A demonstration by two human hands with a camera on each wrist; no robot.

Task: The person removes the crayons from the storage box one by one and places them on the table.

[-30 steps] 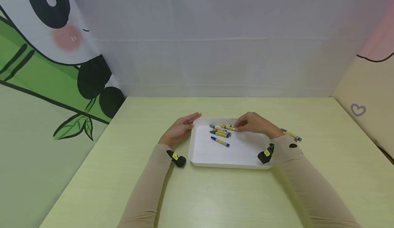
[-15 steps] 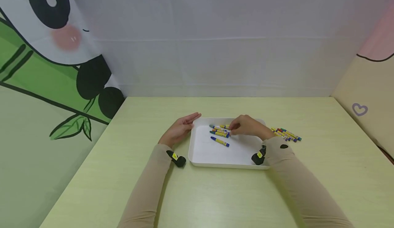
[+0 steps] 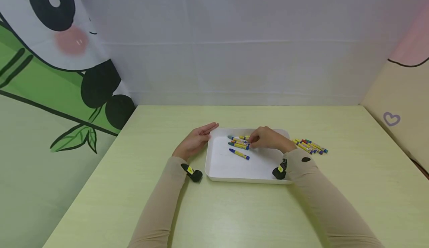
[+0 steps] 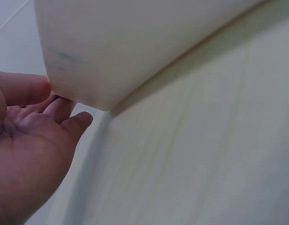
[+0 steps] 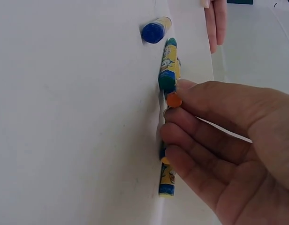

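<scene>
A white rectangular tray (image 3: 231, 169) lies on the table, with several crayons in yellow-and-blue wrappers on it. My left hand (image 3: 194, 140) is at its far left corner, fingers extended along the edge; the left wrist view shows the fingers touching the tray's outer wall (image 4: 135, 47). Over the tray, my right hand (image 3: 268, 138) pinches the end of an orange crayon (image 5: 173, 99) between thumb and index finger. Beside it are a green crayon (image 5: 168, 65) and a yellow crayon (image 5: 167, 183), partly behind the fingers. A blue crayon (image 3: 239, 154) lies apart, nearer the front.
To the right of the tray, a row of several crayons (image 3: 311, 147) lies on the pale wooden table (image 3: 234, 214). A light cloth backdrop (image 3: 234, 69) stands behind the table, with a cartoon-printed panel (image 3: 67, 102) on the left.
My right hand has moved left across the tray to the orange crayon's end, uncovering the row of crayons on the table. My left hand stays in place.
</scene>
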